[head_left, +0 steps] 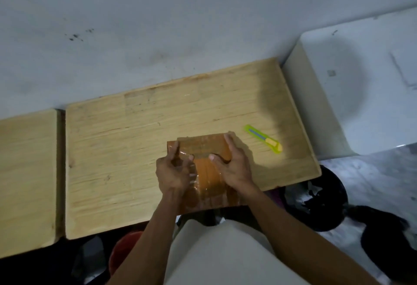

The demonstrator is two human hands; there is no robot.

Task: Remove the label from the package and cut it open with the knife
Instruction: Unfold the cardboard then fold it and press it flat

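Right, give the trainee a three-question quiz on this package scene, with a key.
1. True or false: the utility knife is held in a hand.
2. Which hands touch the package? A) left only B) right only C) both
3. Fill in: the package lies on the wooden ____.

Key: 1 false, it lies on the table right of the package. 2 C, left hand and right hand. 3 table.

Package (208, 172): flat brown parcel wrapped in glossy clear tape, lying flat on the wooden surface (135, 149), near edge overhanging the front. Label (198, 147): rectangular patch on the far half of the top, text unreadable. Knife (264, 138): yellow-green snap-off cutter, lying flat just right of package, not touching.
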